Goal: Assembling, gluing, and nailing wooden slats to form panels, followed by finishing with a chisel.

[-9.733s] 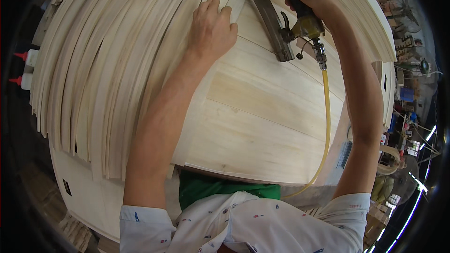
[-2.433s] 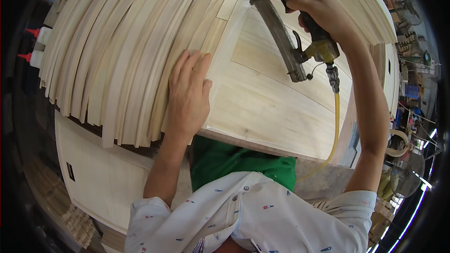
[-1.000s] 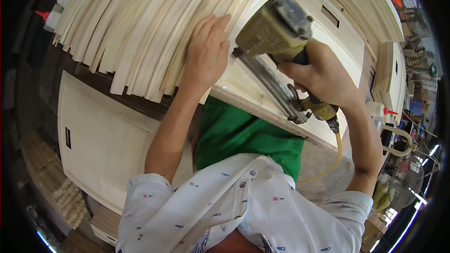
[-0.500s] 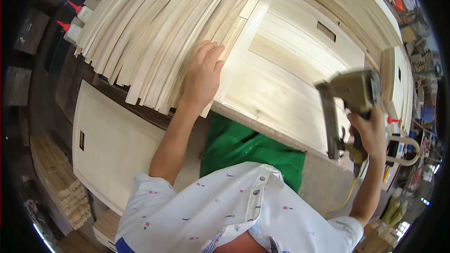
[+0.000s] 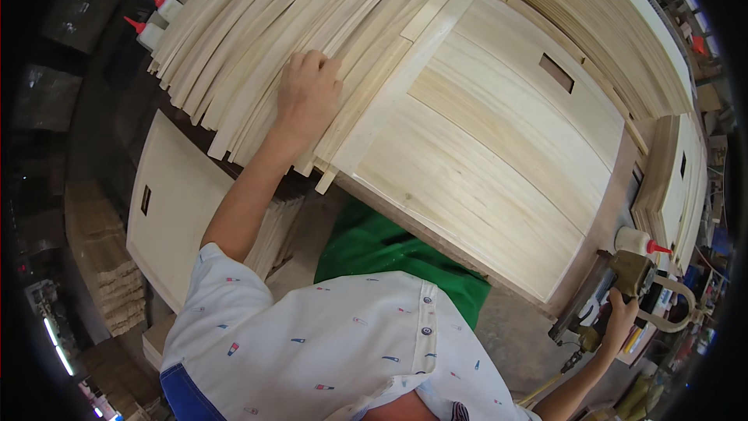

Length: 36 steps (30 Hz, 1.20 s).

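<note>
My left hand [image 5: 309, 95] rests on a row of long pale wooden strips [image 5: 234, 54], its fingers curled over the edge of a strip; the fingertips are hidden among the wood. Right of it lies a flat wooden panel [image 5: 483, 156] with a small rectangular slot near its far side and a lighter strip along its left edge. Off the panel's near right corner, my right hand [image 5: 619, 321] is wrapped around the handle of a nail gun [image 5: 629, 274], which is low at the bench edge beside a glue bottle [image 5: 633, 240] with a red tip.
Two more red-tipped glue bottles [image 5: 153, 35] stand at the far left. Stacked panels [image 5: 600, 23] fill the far right, with another stack [image 5: 662, 179] nearer. A slotted panel [image 5: 175, 203] leans below the strips on the left. A yellow hose [image 5: 545, 388] trails under my right arm.
My right hand has carried the nail gun from over the panel down and right to the bench edge. My left hand has moved left from the panel's edge onto the strips, its fingers curling.
</note>
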Motion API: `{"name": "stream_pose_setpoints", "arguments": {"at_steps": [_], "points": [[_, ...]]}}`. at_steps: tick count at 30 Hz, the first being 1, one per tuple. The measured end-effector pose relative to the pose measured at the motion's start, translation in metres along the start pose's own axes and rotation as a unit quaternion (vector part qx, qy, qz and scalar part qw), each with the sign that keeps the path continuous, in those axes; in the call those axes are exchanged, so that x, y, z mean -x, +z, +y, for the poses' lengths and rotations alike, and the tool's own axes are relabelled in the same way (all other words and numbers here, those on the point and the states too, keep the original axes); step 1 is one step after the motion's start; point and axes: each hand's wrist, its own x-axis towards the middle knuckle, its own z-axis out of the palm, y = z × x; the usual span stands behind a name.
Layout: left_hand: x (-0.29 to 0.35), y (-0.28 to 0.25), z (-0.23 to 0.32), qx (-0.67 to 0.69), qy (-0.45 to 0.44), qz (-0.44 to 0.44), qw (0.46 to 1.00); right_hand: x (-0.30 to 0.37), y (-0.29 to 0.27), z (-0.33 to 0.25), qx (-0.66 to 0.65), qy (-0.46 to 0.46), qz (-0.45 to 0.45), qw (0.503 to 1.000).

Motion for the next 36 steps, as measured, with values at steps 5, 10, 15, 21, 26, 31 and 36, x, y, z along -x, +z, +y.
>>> {"name": "stream_pose_setpoints", "arguments": {"at_steps": [5,10,15,21,26,31,36], "points": [[-0.003,0.005,0.01,-0.054,-0.016,-0.015,0.998,0.0,0.0,-0.001,-0.018,0.02,-0.009,1.0],[-0.003,0.009,0.019,-0.003,-0.098,-0.032,0.995,0.0,-0.002,0.003,-0.047,0.066,-0.041,0.996],[-0.003,0.007,0.027,0.007,-0.129,-0.043,0.991,0.001,-0.004,0.003,-0.081,0.074,-0.056,0.992],[-0.038,-0.022,0.045,0.066,-0.124,-0.031,0.99,-0.001,-0.008,-0.002,-0.112,0.116,-0.062,0.985],[-0.089,-0.033,0.091,0.296,-0.147,-0.152,0.931,-0.002,-0.009,-0.001,-0.126,0.129,-0.074,0.981],[-0.142,0.019,0.149,0.317,0.099,-0.246,0.911,-0.005,-0.007,-0.002,-0.12,0.137,-0.09,0.979],[-0.203,0.127,0.204,0.351,0.344,-0.061,0.869,-0.001,-0.008,0.003,-0.097,0.145,-0.052,0.983]]}}
